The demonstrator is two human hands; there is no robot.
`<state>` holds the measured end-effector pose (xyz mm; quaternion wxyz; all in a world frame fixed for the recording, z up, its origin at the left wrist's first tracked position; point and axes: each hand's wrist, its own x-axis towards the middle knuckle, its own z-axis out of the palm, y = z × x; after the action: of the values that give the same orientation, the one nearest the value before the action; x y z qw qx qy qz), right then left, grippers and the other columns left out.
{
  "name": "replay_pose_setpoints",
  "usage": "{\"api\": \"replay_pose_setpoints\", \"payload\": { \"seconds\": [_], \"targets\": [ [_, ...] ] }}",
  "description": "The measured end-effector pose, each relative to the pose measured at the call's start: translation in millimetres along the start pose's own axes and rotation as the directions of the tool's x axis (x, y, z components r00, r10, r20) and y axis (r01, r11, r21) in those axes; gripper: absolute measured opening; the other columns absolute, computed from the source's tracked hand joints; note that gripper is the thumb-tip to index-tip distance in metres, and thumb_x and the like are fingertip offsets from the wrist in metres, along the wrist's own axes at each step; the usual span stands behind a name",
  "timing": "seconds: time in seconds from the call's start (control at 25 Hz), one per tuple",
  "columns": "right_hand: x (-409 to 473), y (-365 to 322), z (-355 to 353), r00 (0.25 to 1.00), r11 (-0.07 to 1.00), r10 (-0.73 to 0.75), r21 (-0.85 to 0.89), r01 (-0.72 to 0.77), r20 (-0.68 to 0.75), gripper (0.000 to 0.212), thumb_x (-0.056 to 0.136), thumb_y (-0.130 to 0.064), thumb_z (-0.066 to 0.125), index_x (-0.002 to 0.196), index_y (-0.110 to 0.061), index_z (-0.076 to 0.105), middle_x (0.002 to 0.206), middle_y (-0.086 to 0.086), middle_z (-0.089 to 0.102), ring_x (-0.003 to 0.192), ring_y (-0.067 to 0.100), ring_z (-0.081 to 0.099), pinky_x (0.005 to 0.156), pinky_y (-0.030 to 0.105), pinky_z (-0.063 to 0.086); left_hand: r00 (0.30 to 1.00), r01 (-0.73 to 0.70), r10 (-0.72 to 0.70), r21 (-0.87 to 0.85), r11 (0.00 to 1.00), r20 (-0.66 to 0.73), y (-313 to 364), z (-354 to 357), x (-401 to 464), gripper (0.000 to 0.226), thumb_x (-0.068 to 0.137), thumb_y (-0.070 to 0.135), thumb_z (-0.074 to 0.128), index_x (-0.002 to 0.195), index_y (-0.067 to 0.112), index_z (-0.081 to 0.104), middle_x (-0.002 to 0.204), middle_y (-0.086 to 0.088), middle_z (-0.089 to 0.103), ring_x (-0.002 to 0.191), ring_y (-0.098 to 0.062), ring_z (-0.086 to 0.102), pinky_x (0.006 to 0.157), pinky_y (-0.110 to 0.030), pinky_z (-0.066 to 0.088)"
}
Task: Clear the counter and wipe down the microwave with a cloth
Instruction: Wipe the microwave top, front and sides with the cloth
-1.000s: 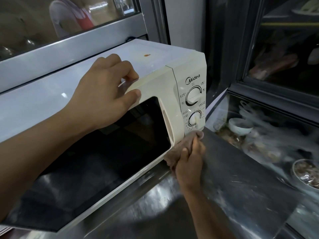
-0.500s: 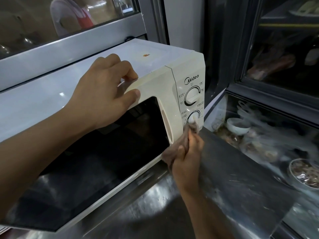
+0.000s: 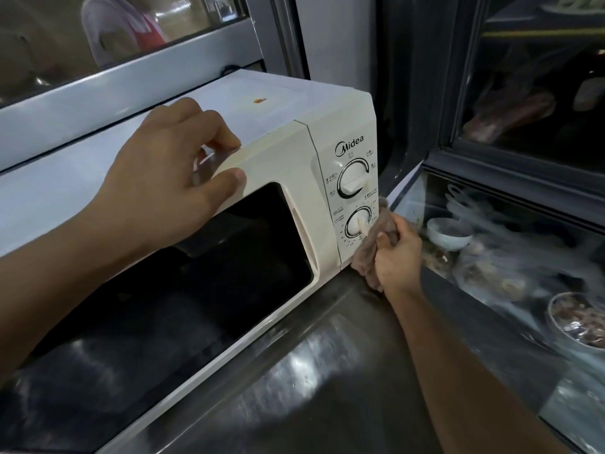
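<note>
With the left hand gripping the cream microwave on the steel worktop, the right hand, clutching the bunched pinkish-brown cloth, should press flat around the lower dial.

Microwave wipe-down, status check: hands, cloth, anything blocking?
Left hand grips the microwave door's top edge. Right hand holds cloth against the control panel's right edge, beside the lower dial. Nothing blocking.
</note>
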<state>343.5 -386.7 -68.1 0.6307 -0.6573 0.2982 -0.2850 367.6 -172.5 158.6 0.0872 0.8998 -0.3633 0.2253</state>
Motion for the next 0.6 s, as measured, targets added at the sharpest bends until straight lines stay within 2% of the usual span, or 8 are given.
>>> {"api": "replay_pose_setpoints", "payload": {
  "seconds": [0.08, 0.12, 0.2, 0.28, 0.4, 0.48, 0.56, 0.6],
  "targets": [
    [-3.8, -1.3, -2.3, 0.999, 0.999, -0.003, 0.037, 0.002, 0.038, 0.036, 0.092, 0.001, 0.047, 0.12, -0.021, 0.056, 0.121, 0.013, 0.06, 0.107, 0.026, 0.06, 0.093, 0.04, 0.051, 1.0, 0.006, -0.006, -0.006, 1.0, 0.0, 1.2, -1.0, -0.4, 0.038, 0.074, 0.04, 0.053, 0.104, 0.017, 0.062, 0.093, 0.004, 0.048, 0.09, -0.015, 0.044, 0.076, -0.026, 0.03],
    [-5.5, -7.1, -5.0, 0.999, 0.998, -0.029, 0.061, 0.027, 0.041, 0.036, 0.091, 0.001, 0.05, 0.113, -0.027, 0.057, 0.115, 0.01, 0.064, 0.101, 0.025, 0.063, 0.084, 0.038, 0.054, 1.0, 0.008, -0.008, -0.007, 1.0, 0.003, 1.7, -1.4, -0.9, 0.039, 0.074, 0.04, 0.053, 0.104, 0.016, 0.062, 0.093, 0.003, 0.048, 0.091, -0.016, 0.045, 0.076, -0.027, 0.03],
    [0.5, -28.5, -13.0, 0.99, 0.988, -0.136, 0.083, 0.133, 0.028, 0.038, 0.085, -0.003, 0.06, 0.094, -0.04, 0.053, 0.104, 0.001, 0.067, 0.091, 0.015, 0.065, 0.073, 0.026, 0.054, 1.0, 0.006, -0.006, -0.001, 1.0, 0.013, 2.5, -1.5, -1.0, 0.04, 0.075, 0.041, 0.052, 0.105, 0.016, 0.062, 0.095, 0.002, 0.05, 0.092, -0.017, 0.047, 0.076, -0.027, 0.031],
    [14.3, -53.2, -18.4, 0.97, 0.968, -0.24, 0.076, 0.238, 0.023, 0.037, 0.077, -0.009, 0.068, 0.086, -0.041, 0.053, 0.098, -0.004, 0.066, 0.089, 0.009, 0.065, 0.072, 0.016, 0.05, 1.0, 0.012, -0.012, 0.002, 1.0, 0.021, 2.8, -2.2, -0.1, 0.041, 0.075, 0.042, 0.051, 0.105, 0.016, 0.062, 0.095, 0.002, 0.051, 0.092, -0.018, 0.048, 0.076, -0.028, 0.032],
    [21.7, -60.4, -15.8, 0.96, 0.96, -0.272, 0.083, 0.266, 0.061, 0.036, 0.075, -0.022, 0.07, 0.087, -0.05, 0.051, 0.102, 0.002, 0.064, 0.084, 0.021, 0.066, 0.057, 0.023, 0.049, 1.0, 0.015, -0.015, -0.001, 1.0, 0.019, 0.9, -1.6, 0.8, 0.04, 0.075, 0.042, 0.052, 0.104, 0.017, 0.062, 0.096, 0.002, 0.052, 0.092, -0.019, 0.049, 0.076, -0.029, 0.033],
    [19.9, -38.8, -15.0, 0.974, 0.979, -0.2, 0.05, 0.196, 0.106, 0.032, 0.082, -0.022, 0.068, 0.09, -0.046, 0.049, 0.111, 0.01, 0.06, 0.087, 0.027, 0.063, 0.061, 0.03, 0.051, 1.0, 0.011, -0.011, -0.003, 1.0, 0.018, -0.4, -0.6, 0.6, 0.039, 0.075, 0.042, 0.053, 0.104, 0.017, 0.062, 0.096, 0.002, 0.053, 0.092, -0.018, 0.049, 0.077, -0.029, 0.033],
    [13.4, -16.8, -21.2, 0.985, 0.992, -0.111, -0.044, 0.118, 0.134, 0.025, 0.084, -0.019, 0.068, 0.093, -0.033, 0.05, 0.113, 0.01, 0.058, 0.097, 0.024, 0.062, 0.082, 0.038, 0.053, 1.0, 0.013, -0.013, -0.004, 1.0, 0.02, -0.1, -1.3, 0.1, 0.039, 0.075, 0.041, 0.053, 0.104, 0.018, 0.062, 0.096, 0.002, 0.052, 0.092, -0.018, 0.049, 0.076, -0.028, 0.032],
    [11.2, -11.1, -24.2, 0.986, 0.991, -0.093, -0.079, 0.105, 0.141, 0.023, 0.083, -0.017, 0.069, 0.092, -0.026, 0.05, 0.111, 0.01, 0.059, 0.098, 0.022, 0.062, 0.085, 0.035, 0.052, 1.0, 0.014, -0.014, -0.004, 1.0, 0.02, 0.5, -1.7, -0.2, 0.039, 0.075, 0.041, 0.053, 0.104, 0.017, 0.062, 0.096, 0.003, 0.052, 0.091, -0.017, 0.048, 0.076, -0.028, 0.031]
  ]
}}
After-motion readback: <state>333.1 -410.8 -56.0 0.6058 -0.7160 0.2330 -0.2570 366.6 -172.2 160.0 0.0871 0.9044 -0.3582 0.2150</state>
